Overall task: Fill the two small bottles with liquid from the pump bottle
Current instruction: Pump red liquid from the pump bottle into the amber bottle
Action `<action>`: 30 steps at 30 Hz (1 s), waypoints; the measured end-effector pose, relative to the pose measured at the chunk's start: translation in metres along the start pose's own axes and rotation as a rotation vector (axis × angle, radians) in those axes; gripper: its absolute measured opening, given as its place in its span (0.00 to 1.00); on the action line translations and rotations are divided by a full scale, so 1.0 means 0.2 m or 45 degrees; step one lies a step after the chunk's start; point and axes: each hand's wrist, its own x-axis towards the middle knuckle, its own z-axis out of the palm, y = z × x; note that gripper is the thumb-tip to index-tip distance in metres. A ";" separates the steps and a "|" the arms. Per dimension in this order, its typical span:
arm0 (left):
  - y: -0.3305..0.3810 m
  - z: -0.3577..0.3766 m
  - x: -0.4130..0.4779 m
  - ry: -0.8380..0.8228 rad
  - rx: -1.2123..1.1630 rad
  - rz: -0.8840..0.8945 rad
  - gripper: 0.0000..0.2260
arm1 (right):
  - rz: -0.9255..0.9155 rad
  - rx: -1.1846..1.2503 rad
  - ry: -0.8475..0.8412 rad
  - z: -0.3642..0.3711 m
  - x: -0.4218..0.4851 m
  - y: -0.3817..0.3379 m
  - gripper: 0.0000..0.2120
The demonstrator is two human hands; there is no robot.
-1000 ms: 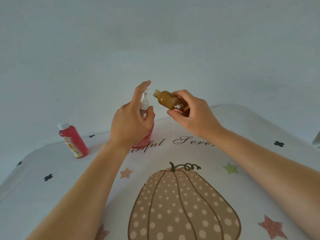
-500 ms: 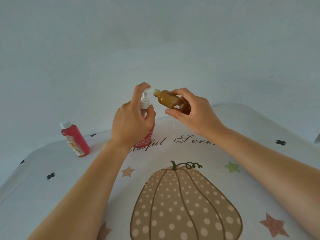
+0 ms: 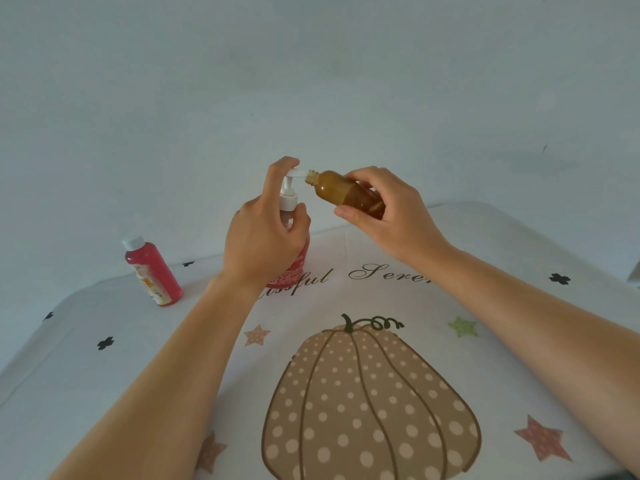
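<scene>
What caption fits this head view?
Left hand grips the pump bottle; right hand holds a tilted amber bottle to its spout.

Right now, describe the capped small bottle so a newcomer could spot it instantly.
Start at the pumpkin-print tablecloth and go to its far left corner. The small red bottle stands there alone, untouched. Unlike the uncapped amber bottle tilted at the nozzle of the pump bottle, it wears a white cap and a label.
</scene>
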 end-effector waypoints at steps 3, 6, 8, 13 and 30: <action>0.00 0.00 0.00 0.006 0.005 0.002 0.22 | 0.033 0.032 -0.020 -0.01 0.00 -0.01 0.20; 0.00 0.01 0.01 0.024 0.011 -0.001 0.20 | 0.027 0.025 -0.035 -0.01 0.00 -0.01 0.20; -0.01 0.01 0.00 0.040 0.025 -0.003 0.17 | -0.023 -0.034 -0.033 -0.01 0.01 0.01 0.18; 0.02 -0.01 0.00 0.007 0.062 0.004 0.17 | 0.001 -0.085 -0.070 -0.04 0.00 -0.01 0.21; 0.02 -0.01 0.00 -0.015 -0.012 0.007 0.23 | 0.004 -0.090 -0.085 -0.04 0.01 0.04 0.19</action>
